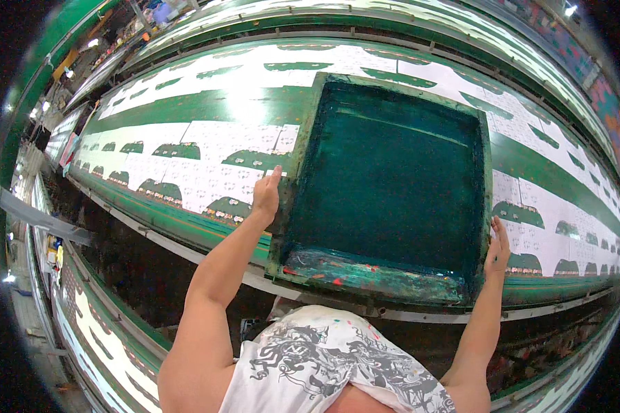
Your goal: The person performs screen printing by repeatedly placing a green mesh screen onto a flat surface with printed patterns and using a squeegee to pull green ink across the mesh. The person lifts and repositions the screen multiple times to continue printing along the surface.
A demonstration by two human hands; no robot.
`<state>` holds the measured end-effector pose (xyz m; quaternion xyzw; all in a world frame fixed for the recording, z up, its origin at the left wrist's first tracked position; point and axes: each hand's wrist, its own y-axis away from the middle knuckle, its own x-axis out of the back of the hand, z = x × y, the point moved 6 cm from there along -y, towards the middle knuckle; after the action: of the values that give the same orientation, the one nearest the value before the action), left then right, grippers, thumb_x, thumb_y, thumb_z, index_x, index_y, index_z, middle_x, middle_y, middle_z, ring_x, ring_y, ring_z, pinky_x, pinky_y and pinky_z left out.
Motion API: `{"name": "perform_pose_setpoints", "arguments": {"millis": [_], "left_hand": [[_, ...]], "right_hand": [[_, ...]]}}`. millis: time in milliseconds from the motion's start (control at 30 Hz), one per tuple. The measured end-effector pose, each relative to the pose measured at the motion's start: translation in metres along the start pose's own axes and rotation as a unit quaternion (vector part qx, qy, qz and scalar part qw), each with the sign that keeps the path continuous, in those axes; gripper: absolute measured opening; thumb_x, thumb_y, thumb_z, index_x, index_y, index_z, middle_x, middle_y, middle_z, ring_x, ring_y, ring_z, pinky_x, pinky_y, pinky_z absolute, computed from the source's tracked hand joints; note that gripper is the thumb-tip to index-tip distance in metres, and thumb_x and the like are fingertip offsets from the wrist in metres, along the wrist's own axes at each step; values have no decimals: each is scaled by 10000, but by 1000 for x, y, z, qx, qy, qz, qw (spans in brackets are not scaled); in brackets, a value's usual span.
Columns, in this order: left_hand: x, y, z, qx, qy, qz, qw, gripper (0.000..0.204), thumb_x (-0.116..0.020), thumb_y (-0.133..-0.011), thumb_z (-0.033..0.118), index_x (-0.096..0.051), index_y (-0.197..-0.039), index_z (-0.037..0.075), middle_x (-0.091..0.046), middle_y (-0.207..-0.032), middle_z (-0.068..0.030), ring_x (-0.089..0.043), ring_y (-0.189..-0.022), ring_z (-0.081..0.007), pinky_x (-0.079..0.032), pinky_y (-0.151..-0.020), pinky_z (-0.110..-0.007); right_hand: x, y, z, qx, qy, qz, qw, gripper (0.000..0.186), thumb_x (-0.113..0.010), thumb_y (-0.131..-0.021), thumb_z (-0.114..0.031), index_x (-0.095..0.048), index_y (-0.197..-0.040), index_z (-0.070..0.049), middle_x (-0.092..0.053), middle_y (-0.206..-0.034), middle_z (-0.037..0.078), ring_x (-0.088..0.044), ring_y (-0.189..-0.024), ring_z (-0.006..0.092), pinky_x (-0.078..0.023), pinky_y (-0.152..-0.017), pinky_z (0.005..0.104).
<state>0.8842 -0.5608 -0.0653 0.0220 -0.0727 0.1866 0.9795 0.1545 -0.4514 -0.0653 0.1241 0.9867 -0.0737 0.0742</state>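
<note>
A large screen-printing frame (386, 179) with a dark teal mesh lies before me, over the long green table (207, 107). Its worn rim is greenish, and smears of dark ink with a few red specks mark its near end. My left hand (266, 195) grips the frame's left side, one finger stretched along the edge. On the opposite side, my right hand (498, 246) holds the right edge, a little nearer to me. The undersides of both grips are hidden by the frame. White cut fabric pieces (213, 180) with small printed motifs lie under and around it.
More white pieces (523, 110) run in rows along the table, with green surface showing between them. A metal rail (176, 249) follows the near edge. Parallel printing tables stand beyond and behind me, one with pale pieces (103, 337) at lower left. A green post (24, 103) rises at far left.
</note>
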Motion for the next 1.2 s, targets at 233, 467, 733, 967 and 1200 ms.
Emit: {"name": "perform_pose_setpoints", "arguments": {"millis": [233,467,733,967,1200], "left_hand": [[-21,-5,13,-60,-130,-6,990,780,-597,-1092,628,-471,-698,-34,-453,-667,-116,-426,-698,-227,-356,-683,-482],[-15,-2,-2,-16,-204,-2,979,819,-570,-1074,678,-597,-744,-70,-590,-733,-226,-555,-746,-322,-419,-741,-527],[-25,-4,-3,5,-276,-15,961,879,-472,-1072,734,-725,-838,-75,-743,-960,-314,-694,-953,-490,-501,-885,-577],[-28,-3,-2,-61,-286,28,956,803,-459,-1115,649,-770,-986,-80,-746,-1020,-330,-687,-1035,-509,-516,-992,-570],[-28,-3,4,-151,-200,76,965,694,-517,-1130,567,-667,-1420,-44,-665,-1354,-285,-595,-1302,-457,-456,-1137,-535]], "right_hand": [[4,0,-12,32,231,22,972,568,-651,-1087,-275,-568,-1596,-37,-546,-1639,158,-454,-1547,360,-306,-1307,479],[-213,134,-49,152,428,-283,845,414,-886,-782,-30,-797,-1184,-78,-764,-1268,150,-700,-1257,392,-542,-1117,496],[-262,177,-44,252,522,-290,761,559,-871,-715,-17,-767,-1258,-101,-753,-1281,126,-712,-1203,375,-562,-1033,500],[-313,145,-22,150,623,-322,696,403,-678,-880,-62,-777,-1263,-138,-782,-1215,121,-746,-1143,371,-597,-946,501],[-323,124,-54,25,634,-353,687,407,-702,-906,-109,-774,-1295,-205,-788,-1174,124,-753,-1111,378,-603,-959,527]]}}
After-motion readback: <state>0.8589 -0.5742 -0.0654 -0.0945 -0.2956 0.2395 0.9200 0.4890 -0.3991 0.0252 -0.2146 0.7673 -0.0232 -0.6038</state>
